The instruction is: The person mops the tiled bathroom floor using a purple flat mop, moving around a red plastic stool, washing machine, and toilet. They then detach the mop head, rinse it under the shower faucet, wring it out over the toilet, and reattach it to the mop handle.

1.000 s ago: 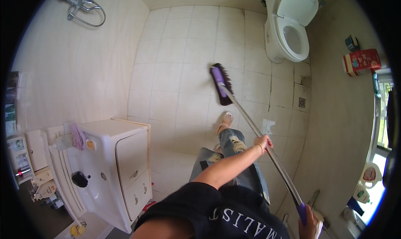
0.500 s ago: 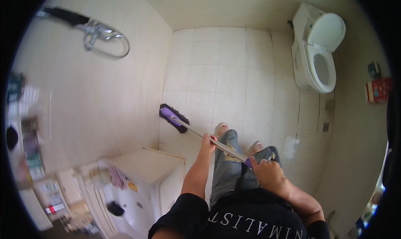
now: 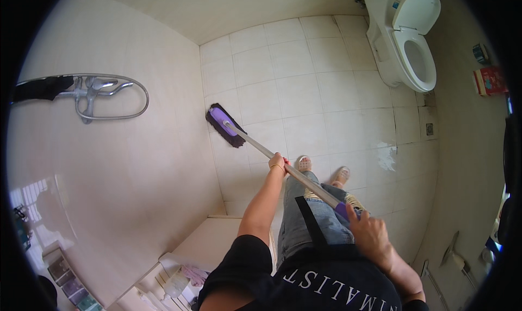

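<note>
A mop with a purple head [image 3: 221, 121] and a dark shaggy fringe lies on the tiled floor against the left wall. Its silver pole [image 3: 258, 145] slants back toward my body. My left hand [image 3: 278, 162] is closed round the middle of the pole. At the near end, beside my thigh, my right hand [image 3: 367, 232] grips the pole's purple handle end [image 3: 343, 210]. Both my feet, in light sandals [image 3: 341, 177], stand on the tiles just beyond the pole.
A white toilet [image 3: 411, 45] with its lid up stands at the far right, near a floor drain [image 3: 429, 129]. Shower fittings [image 3: 92, 93] hang on the left wall. A pale counter [image 3: 204, 237] juts out at the lower left; a squeegee [image 3: 450, 248] leans at the lower right.
The mop head has slid along the left wall toward the far corner, away from me. Both hands keep their hold on the pole. My view has turned and shifted.
</note>
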A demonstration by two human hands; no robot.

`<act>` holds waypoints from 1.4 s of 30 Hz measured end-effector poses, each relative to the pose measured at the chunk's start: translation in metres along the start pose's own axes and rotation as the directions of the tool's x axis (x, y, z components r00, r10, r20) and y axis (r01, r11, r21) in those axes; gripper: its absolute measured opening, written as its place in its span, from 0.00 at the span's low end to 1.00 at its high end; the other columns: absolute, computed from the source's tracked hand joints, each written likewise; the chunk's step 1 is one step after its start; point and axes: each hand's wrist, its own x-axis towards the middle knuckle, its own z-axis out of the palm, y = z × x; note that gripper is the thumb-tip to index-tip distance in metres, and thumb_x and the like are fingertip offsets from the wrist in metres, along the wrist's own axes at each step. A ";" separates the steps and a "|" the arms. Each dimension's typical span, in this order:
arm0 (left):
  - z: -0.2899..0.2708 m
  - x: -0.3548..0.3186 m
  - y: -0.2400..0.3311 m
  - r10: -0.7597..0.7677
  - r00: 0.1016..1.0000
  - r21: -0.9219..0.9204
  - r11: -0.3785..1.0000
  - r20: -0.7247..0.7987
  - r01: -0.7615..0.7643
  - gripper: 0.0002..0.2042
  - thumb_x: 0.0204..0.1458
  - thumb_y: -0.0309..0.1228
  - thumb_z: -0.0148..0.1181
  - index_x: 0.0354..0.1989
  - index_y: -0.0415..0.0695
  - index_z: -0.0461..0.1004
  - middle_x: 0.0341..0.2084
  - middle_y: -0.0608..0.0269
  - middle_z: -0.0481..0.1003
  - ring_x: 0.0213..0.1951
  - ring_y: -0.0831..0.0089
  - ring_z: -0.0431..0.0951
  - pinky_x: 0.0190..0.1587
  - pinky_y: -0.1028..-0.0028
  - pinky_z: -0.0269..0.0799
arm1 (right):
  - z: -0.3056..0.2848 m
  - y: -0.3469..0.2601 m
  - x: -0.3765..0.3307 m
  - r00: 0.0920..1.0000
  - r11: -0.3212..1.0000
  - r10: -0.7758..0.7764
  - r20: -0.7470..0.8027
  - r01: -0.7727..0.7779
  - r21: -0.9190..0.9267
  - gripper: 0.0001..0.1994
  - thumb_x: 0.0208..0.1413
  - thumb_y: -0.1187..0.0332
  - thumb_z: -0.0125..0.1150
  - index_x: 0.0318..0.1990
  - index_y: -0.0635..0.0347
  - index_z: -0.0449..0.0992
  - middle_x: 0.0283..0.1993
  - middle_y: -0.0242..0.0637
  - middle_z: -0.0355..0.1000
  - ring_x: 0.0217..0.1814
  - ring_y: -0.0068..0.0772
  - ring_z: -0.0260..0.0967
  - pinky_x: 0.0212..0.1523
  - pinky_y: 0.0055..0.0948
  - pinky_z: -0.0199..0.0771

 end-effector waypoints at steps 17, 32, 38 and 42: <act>0.159 -0.199 -0.324 -0.276 0.939 0.800 0.600 0.207 -0.001 0.11 0.49 0.31 0.41 0.30 0.32 0.57 0.09 0.55 0.66 0.08 0.68 0.67 0.07 0.72 0.63 | -0.020 0.045 -0.254 0.597 0.481 0.705 0.384 -0.799 0.360 0.25 0.46 0.69 0.52 0.54 0.50 0.57 0.30 0.50 0.68 0.26 0.49 0.67 0.24 0.41 0.65; 0.264 -0.217 -0.295 -0.497 0.718 0.571 0.804 0.488 0.167 0.06 0.43 0.25 0.42 0.17 0.39 0.60 0.12 0.59 0.62 0.15 0.68 0.66 0.20 0.68 0.69 | -0.059 0.121 -0.246 0.682 0.553 0.703 0.201 -0.702 0.449 0.24 0.44 0.72 0.53 0.52 0.50 0.60 0.29 0.47 0.66 0.26 0.49 0.65 0.25 0.39 0.65; 0.221 -0.186 -0.173 -0.320 0.808 0.357 0.922 0.494 0.147 0.05 0.44 0.26 0.45 0.22 0.38 0.59 0.15 0.58 0.63 0.19 0.66 0.68 0.24 0.66 0.70 | -0.061 0.138 -0.198 0.831 0.745 0.549 0.091 -0.536 0.398 0.26 0.39 0.73 0.55 0.51 0.49 0.62 0.26 0.44 0.66 0.26 0.44 0.65 0.26 0.36 0.64; 0.195 -0.087 -0.089 -0.135 0.872 0.128 0.988 0.470 0.084 0.06 0.43 0.30 0.45 0.20 0.40 0.62 0.13 0.58 0.65 0.18 0.68 0.67 0.23 0.72 0.68 | -0.068 0.154 -0.098 0.947 0.896 0.322 0.003 -0.306 0.321 0.25 0.38 0.72 0.56 0.50 0.49 0.62 0.25 0.39 0.65 0.24 0.40 0.65 0.25 0.35 0.65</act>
